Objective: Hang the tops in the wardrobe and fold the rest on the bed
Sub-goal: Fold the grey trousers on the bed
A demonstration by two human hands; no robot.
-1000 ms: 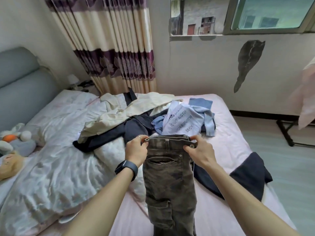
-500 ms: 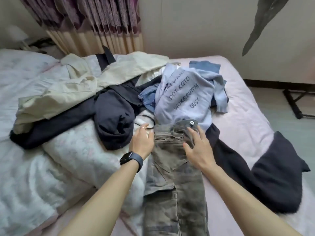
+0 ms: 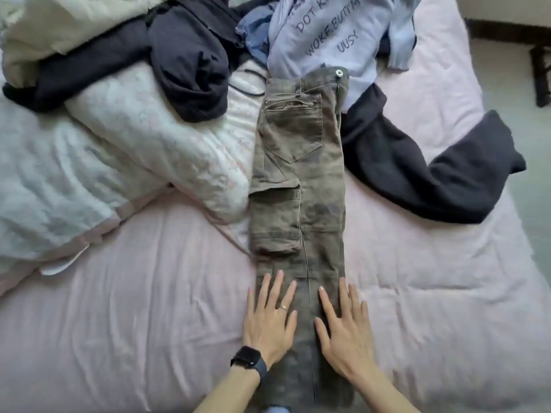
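Along the middle of the pink bed (image 3: 149, 323), olive cargo trousers (image 3: 298, 180) lie flat, waistband toward the far edge beside a pale blue printed top (image 3: 328, 28), while the left hand (image 3: 268, 318) and right hand (image 3: 344, 329) press on them near the near edge, fingers straight and spread.

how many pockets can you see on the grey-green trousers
2. A patch pocket sits just below the waistband, and a flap cargo pocket sits lower on the left edge of the trousers. More may be hidden underneath.
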